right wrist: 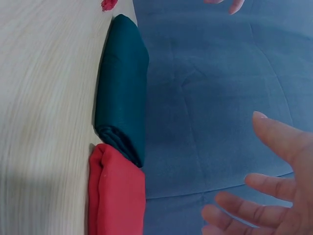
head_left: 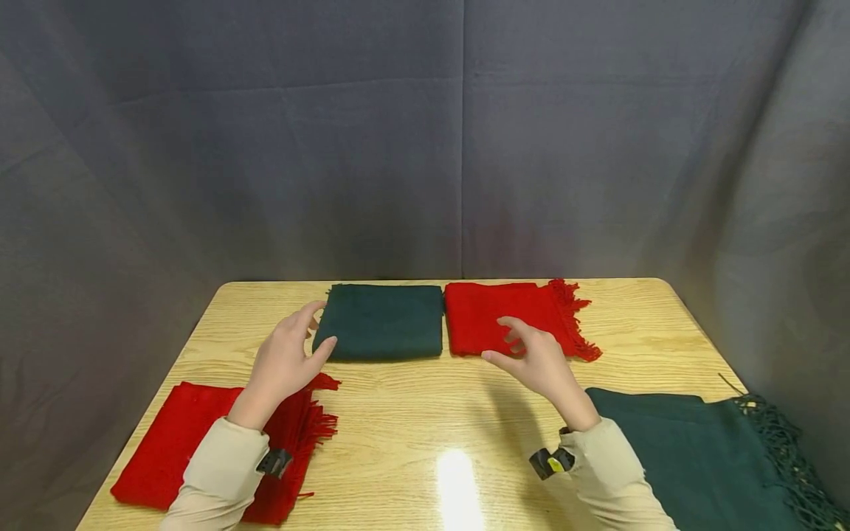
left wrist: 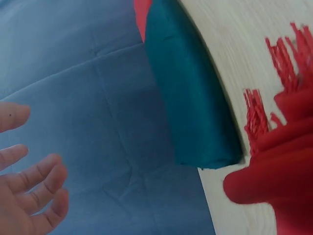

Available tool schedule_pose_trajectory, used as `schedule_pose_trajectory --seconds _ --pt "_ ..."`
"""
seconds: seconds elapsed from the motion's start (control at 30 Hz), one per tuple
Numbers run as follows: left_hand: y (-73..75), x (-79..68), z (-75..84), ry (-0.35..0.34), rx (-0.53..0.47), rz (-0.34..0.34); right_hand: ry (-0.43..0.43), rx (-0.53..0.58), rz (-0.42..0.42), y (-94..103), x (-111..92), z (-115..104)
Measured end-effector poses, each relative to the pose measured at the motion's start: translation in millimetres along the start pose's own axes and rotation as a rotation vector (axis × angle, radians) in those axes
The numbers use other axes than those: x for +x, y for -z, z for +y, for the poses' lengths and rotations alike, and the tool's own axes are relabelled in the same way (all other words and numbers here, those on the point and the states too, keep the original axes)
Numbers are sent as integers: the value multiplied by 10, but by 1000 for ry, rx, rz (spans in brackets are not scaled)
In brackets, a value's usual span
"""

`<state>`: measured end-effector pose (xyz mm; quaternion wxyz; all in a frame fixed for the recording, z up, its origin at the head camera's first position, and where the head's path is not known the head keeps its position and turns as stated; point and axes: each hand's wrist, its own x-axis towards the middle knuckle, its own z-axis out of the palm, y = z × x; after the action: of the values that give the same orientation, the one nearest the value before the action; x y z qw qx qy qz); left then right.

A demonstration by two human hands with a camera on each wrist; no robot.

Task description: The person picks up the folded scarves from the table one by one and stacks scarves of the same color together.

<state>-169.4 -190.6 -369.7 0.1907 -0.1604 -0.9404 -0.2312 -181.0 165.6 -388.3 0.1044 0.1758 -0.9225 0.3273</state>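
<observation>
My left hand (head_left: 285, 358) hovers with loosely bent fingers, holding nothing, near the left edge of a folded dark green scarf (head_left: 381, 322). Below that hand, a folded red scarf with fringe (head_left: 179, 442) lies at the table's left front, partly covered by the forearm. My right hand (head_left: 536, 359) is raised, thumb and fingers apart and holding nothing, in front of a second folded red scarf (head_left: 474, 317). This one lies beside the green scarf at the back, fringe to the right. Another dark green fringed scarf (head_left: 704, 457) is at the right front, partly behind the right sleeve.
The wooden table (head_left: 398, 420) has rounded back corners. A grey curtain (head_left: 372, 169) hangs behind it and along both sides. Fringe (head_left: 797, 457) of the front green scarf spreads along the right edge. Both wrists wear dark camera straps.
</observation>
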Motion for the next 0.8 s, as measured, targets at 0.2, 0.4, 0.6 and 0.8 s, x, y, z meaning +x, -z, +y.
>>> schedule_pose_trajectory --seconds 0.2,0.4,0.6,0.8 --pt "54 116 -49 9 22 -3 -20 17 -12 -8 125 -44" --pt "81 265 -144 32 20 -25 -67 39 -31 -22 267 -76" --pt "47 400 -308 43 -21 -35 -97 47 -56 -56 426 -93" --pt "34 481 -363 61 -20 -69 -120 50 -79 -92 559 -104"
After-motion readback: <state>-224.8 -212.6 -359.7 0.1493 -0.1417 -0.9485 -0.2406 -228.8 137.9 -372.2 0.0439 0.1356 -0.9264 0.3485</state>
